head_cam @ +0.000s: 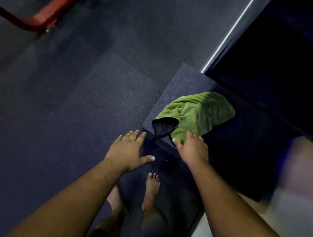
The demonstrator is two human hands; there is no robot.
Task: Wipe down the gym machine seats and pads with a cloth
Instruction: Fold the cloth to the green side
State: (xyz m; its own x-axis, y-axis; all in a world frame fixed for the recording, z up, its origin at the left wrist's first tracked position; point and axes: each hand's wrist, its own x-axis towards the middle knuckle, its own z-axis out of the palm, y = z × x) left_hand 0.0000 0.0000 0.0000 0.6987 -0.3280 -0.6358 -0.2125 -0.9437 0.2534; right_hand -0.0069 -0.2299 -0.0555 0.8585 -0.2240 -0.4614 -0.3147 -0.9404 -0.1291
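A crumpled green cloth lies on a raised dark speckled platform, with a small black mesh piece at its near-left corner. My right hand reaches over the cloth's near edge, fingers bent down onto it; whether it grips the cloth is unclear. My left hand hovers with fingers spread flat just left of the platform's corner, holding nothing.
Dark speckled rubber flooring spreads to the left. A red metal machine frame crosses the top left. A black block with a bright metal edge strip stands behind the platform. My bare feet are below the hands.
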